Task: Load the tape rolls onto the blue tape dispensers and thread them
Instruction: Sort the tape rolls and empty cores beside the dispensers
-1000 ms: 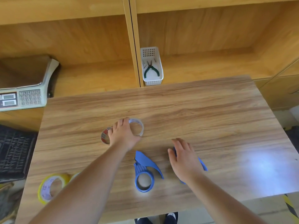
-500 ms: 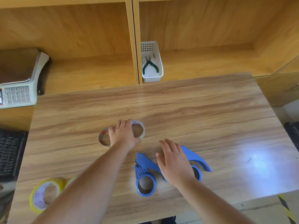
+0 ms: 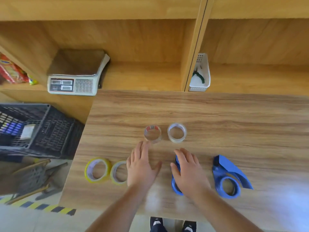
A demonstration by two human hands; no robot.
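On the wooden table [image 3: 217, 114], two yellow tape rolls [image 3: 97, 171] lie left of the open, empty left hand [image 3: 142, 166], two clear rolls [image 3: 153, 134] beyond, while the right hand [image 3: 187, 169] rests flat-fingered on one blue dispenser [image 3: 175, 186], another dispenser [image 3: 229, 176] rightward; pressing could skid it off the near edge.

A weighing scale [image 3: 75, 81] sits on the shelf, a white basket [image 3: 201, 76] with green-handled pliers [image 3: 198, 76] beside the divider, a black crate [image 3: 33, 128] lower left

Wood-grain table [image 3: 217, 114] before wooden shelving [image 3: 133, 39]
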